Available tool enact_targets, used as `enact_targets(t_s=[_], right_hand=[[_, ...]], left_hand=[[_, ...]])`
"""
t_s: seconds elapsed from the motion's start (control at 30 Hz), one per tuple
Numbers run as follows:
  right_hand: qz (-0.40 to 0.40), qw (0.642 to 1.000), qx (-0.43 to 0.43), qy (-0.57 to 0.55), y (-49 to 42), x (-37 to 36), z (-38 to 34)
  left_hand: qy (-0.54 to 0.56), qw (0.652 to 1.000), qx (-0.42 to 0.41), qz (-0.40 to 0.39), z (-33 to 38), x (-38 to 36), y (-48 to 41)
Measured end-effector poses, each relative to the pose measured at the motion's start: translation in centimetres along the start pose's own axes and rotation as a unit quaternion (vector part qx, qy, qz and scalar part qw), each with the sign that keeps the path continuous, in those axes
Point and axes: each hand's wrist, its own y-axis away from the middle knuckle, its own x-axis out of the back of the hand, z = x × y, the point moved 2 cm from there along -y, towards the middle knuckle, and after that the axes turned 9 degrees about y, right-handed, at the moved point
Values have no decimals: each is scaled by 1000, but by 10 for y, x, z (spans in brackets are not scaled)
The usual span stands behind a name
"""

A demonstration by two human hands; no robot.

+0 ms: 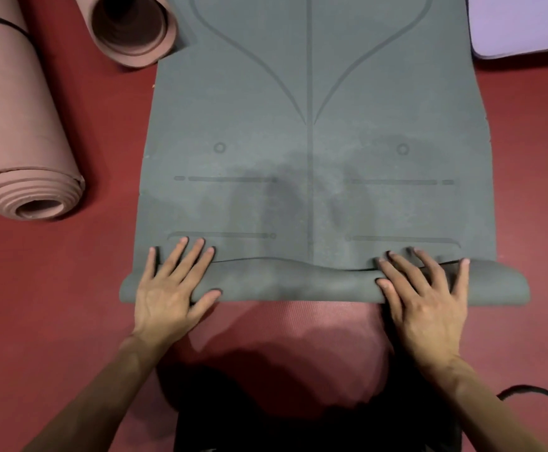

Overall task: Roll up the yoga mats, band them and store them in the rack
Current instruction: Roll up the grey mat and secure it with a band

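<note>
My arms reached forward, left hand [171, 283] and right hand [429, 290] palms down, fingers spread, pressing the rolled near end of the grey mat [311, 125] on the red floor [70, 288]. Two pink rolls [28, 125] lay left of it.

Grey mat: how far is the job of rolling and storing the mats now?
Done: the near pink roll, with a black band, and the far pink roll are rolled up. In hand: the left hand and right hand press the first turn of the grey mat. Left: most of it lies flat, the lilac mat is flat, no rack in view.
</note>
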Motion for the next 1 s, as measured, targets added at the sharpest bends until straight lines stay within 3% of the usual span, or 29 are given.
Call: enact_targets(t_s=[0.3, 0.5, 0.73, 1.0], right_hand=[[-74, 997, -19, -24, -2, 0, 2], [-81, 996, -21, 12, -17, 0, 3], [-76, 997, -26, 18, -29, -3, 4], [-7, 1000, -6, 4, -23, -6, 5]], left_hand=[[43, 994, 91, -45, 1, 7, -22], [61, 992, 89, -58, 1, 16, -36], [43, 992, 115, -9, 1, 22, -51], [41, 994, 51, 84, 6, 23, -46]])
